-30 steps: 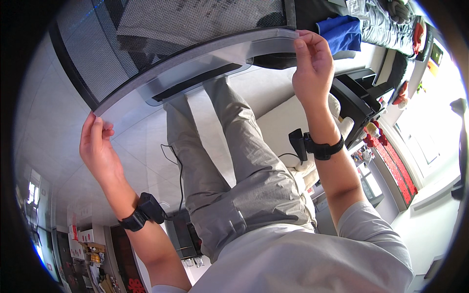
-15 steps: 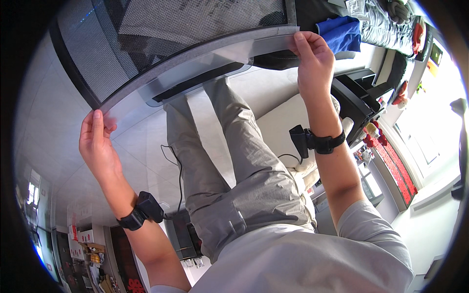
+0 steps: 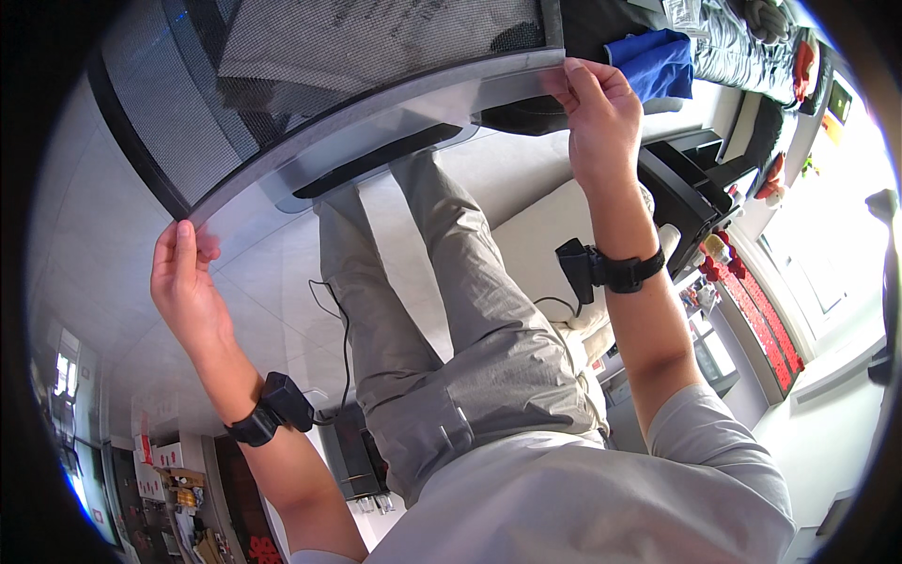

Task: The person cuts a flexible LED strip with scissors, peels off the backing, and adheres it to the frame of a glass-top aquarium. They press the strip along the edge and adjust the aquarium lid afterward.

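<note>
A see-through black mesh sheet (image 3: 376, 56) with dark side edges stretches across the top of the view. Along its near side runs a grey border strip (image 3: 376, 113), with what looks like a translucent flap beneath it. My left hand (image 3: 193, 287) pinches the near left corner between thumb and fingers. At the near right corner my right hand (image 3: 606, 132) grips the edge the same way, thumb on top. The strip spans between both hands and bows slightly in the wide picture. The sheet's far edge lies outside the view.
Below the sheet a dark, grey-rimmed flat object (image 3: 376, 162) lies by my legs. Blue cloth (image 3: 653, 64) hangs at the upper right, near a black open-topped box (image 3: 691, 183). A cream padded seat (image 3: 540, 235) stands right of my legs. Cables run from both wristbands.
The sheet's near left corner and my left hand have shifted slightly downward. The right corner has moved a little left with my right hand. Both hands keep their hold.
</note>
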A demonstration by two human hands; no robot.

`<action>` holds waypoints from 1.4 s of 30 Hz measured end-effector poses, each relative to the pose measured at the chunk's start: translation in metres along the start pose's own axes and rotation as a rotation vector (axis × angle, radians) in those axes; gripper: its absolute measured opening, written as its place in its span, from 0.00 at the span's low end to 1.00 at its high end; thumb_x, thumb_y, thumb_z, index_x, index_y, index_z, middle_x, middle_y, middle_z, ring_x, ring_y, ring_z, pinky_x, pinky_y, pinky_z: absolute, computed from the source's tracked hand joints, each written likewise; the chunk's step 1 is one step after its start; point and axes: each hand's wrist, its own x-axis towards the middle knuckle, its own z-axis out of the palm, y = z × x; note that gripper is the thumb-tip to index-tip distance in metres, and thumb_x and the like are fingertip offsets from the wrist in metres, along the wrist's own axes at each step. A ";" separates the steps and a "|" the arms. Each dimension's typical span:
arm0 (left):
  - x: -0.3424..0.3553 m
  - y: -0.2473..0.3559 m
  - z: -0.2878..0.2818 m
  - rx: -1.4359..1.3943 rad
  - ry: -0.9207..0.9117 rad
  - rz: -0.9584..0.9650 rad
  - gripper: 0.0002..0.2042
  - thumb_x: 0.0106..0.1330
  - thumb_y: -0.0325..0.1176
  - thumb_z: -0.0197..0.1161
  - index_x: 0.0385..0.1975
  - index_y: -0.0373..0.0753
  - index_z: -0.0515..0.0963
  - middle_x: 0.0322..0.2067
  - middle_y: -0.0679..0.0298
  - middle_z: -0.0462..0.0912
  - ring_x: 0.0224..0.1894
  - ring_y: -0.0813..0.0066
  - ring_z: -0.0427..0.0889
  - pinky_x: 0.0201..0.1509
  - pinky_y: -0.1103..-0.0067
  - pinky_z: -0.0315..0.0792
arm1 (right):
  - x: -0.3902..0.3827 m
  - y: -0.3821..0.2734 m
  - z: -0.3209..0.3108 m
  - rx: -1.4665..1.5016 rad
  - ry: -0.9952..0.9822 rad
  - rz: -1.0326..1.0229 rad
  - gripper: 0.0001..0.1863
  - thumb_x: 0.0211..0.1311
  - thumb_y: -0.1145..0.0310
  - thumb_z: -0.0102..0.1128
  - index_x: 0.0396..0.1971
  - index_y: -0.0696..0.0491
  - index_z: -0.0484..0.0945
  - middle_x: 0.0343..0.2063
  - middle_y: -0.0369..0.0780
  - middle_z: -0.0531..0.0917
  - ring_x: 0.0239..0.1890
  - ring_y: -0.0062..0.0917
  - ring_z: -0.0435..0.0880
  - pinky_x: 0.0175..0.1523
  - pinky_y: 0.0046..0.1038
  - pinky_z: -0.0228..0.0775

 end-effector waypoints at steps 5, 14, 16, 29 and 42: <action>0.000 0.000 -0.003 0.006 0.003 -0.004 0.11 0.69 0.35 0.64 0.42 0.32 0.78 0.35 0.63 0.81 0.33 0.79 0.77 0.41 0.81 0.70 | 0.007 -0.002 -0.010 0.128 -0.012 0.003 0.10 0.69 0.70 0.58 0.41 0.64 0.76 0.38 0.46 0.85 0.40 0.28 0.87 0.50 0.26 0.80; 0.003 0.000 -0.007 -0.019 -0.020 -0.013 0.11 0.69 0.34 0.64 0.41 0.32 0.78 0.34 0.63 0.81 0.33 0.78 0.78 0.41 0.81 0.70 | 0.012 -0.001 -0.011 0.189 -0.122 -0.010 0.18 0.71 0.70 0.56 0.55 0.63 0.74 0.43 0.47 0.84 0.42 0.28 0.86 0.51 0.26 0.80; 0.003 0.000 -0.007 -0.014 0.015 -0.009 0.11 0.69 0.34 0.64 0.40 0.32 0.78 0.33 0.63 0.82 0.32 0.77 0.79 0.39 0.81 0.70 | 0.013 -0.003 -0.009 0.181 -0.195 0.016 0.21 0.71 0.70 0.56 0.59 0.63 0.71 0.45 0.47 0.84 0.44 0.29 0.86 0.52 0.26 0.79; 0.002 -0.001 -0.009 -0.156 -0.035 -0.021 0.08 0.69 0.31 0.63 0.40 0.32 0.78 0.32 0.61 0.83 0.32 0.75 0.80 0.39 0.79 0.73 | 0.013 -0.003 0.001 0.057 -0.191 0.060 0.16 0.68 0.72 0.60 0.51 0.66 0.78 0.38 0.44 0.86 0.37 0.28 0.88 0.47 0.25 0.81; 0.000 -0.003 -0.008 -0.164 -0.028 -0.027 0.11 0.69 0.31 0.62 0.43 0.28 0.80 0.34 0.58 0.84 0.31 0.74 0.82 0.40 0.77 0.76 | 0.018 0.010 -0.004 -0.077 -0.060 0.046 0.17 0.70 0.67 0.60 0.53 0.61 0.79 0.39 0.38 0.85 0.39 0.23 0.86 0.49 0.22 0.79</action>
